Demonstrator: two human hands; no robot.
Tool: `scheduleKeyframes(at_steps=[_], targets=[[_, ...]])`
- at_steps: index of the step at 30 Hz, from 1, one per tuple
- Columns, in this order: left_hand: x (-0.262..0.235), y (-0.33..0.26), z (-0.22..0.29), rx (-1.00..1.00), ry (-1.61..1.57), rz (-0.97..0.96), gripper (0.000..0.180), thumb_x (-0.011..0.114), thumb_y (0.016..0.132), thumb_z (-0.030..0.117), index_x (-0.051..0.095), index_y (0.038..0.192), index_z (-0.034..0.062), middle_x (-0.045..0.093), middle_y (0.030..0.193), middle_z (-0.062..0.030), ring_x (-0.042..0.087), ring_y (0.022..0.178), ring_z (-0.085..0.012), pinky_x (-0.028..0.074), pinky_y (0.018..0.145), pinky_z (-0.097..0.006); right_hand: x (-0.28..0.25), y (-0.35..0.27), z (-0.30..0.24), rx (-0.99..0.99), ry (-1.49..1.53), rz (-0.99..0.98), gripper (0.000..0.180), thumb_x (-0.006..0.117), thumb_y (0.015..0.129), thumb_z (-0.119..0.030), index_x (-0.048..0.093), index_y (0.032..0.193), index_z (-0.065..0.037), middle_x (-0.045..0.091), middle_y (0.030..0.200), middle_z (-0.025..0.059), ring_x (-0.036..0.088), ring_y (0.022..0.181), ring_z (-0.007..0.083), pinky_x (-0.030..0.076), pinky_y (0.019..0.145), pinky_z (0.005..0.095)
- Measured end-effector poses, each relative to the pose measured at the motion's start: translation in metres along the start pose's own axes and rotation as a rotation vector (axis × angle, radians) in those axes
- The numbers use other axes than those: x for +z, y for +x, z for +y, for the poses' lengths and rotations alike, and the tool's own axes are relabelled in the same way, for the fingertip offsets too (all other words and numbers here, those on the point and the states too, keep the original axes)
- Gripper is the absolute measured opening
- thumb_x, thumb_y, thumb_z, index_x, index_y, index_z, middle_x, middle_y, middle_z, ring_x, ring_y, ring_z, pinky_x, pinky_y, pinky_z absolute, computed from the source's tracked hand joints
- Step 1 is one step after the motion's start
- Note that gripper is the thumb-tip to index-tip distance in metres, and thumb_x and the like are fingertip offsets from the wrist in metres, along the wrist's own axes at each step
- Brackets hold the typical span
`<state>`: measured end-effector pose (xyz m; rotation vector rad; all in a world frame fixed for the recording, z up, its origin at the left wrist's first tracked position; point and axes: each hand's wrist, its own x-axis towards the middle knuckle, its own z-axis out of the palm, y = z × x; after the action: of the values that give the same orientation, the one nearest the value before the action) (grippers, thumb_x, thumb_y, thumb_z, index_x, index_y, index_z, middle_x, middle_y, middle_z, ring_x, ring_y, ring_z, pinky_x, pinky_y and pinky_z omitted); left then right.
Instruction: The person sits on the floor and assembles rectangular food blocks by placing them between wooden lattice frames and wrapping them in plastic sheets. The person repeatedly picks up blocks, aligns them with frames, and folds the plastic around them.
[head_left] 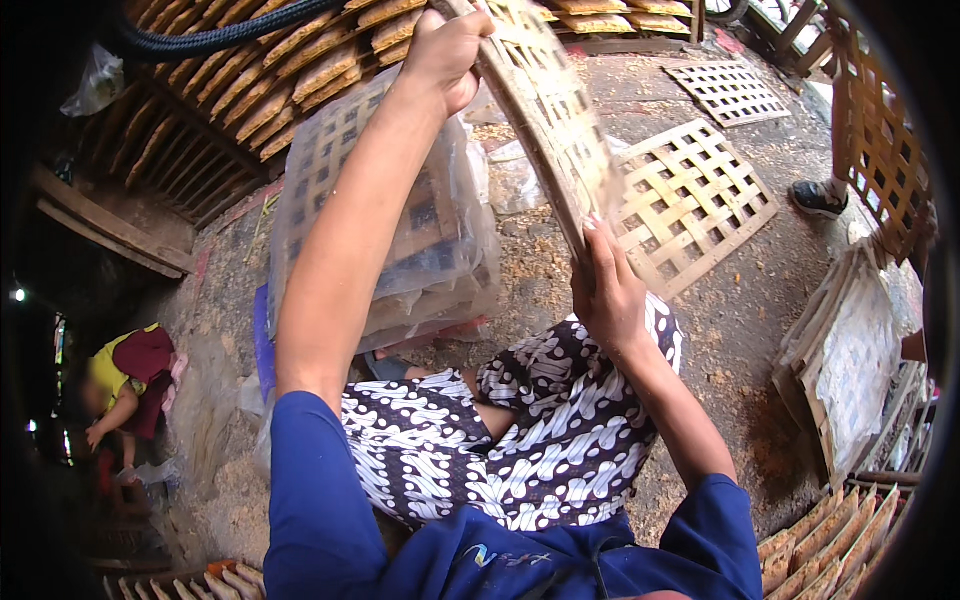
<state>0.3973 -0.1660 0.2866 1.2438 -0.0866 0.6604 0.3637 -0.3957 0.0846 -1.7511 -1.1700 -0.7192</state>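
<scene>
A woven bamboo tray (pixel 545 130) with a wooden frame is held up and tilted on edge in front of me, its far side blurred. My left hand (pixel 445 55) is wrapped round the frame at its upper end. Lower down, my right hand (pixel 608 290) grips the same frame near its bottom corner. To the left of the tray, under my left forearm, stands a stack (pixel 330 200) covered in clear plastic sheet, with a lattice showing through. Just beyond my right hand, another woven bamboo tray (pixel 700 190) lies flat on the ground.
Racks of flat tan slabs (pixel 290 75) line the back left. A smaller lattice tray (pixel 727 92) lies farther off. At right, someone's shoe (pixel 818 198) shows beside an upright lattice (pixel 885 130). Stacked boards (pixel 840 350) lean nearby. Another person (pixel 130 380) bends at far left. Crumbs litter the floor.
</scene>
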Motion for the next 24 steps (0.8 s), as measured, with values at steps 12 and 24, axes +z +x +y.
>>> scheduleKeyframes(at_steps=[12,24], targets=[[-0.057,-0.038,-0.028,0.025,0.173,-0.267,0.069,0.036,0.075,0.001,0.033,0.143,0.001,0.051,0.136,-0.0163,0.058,0.117,-0.0342,0.058,0.09,-0.054,0.013,0.009,0.014,0.271,0.064,-0.305,0.053,0.068,0.082,-0.015,0.048,0.13,-0.007,0.053,0.125,0.0165,0.054,0.115,0.0349,0.052,0.087,0.0435],[-0.059,-0.066,-0.065,-0.093,0.267,-0.17,0.06,0.04,0.074,0.0,0.05,0.132,-0.0041,0.057,0.132,-0.016,0.062,0.112,-0.0222,0.058,0.084,-0.034,0.014,0.022,0.018,0.178,0.067,-0.2,0.059,0.073,0.08,-0.012,0.051,0.134,-0.009,0.055,0.118,0.0179,0.053,0.109,0.0351,0.047,0.092,0.0425]])
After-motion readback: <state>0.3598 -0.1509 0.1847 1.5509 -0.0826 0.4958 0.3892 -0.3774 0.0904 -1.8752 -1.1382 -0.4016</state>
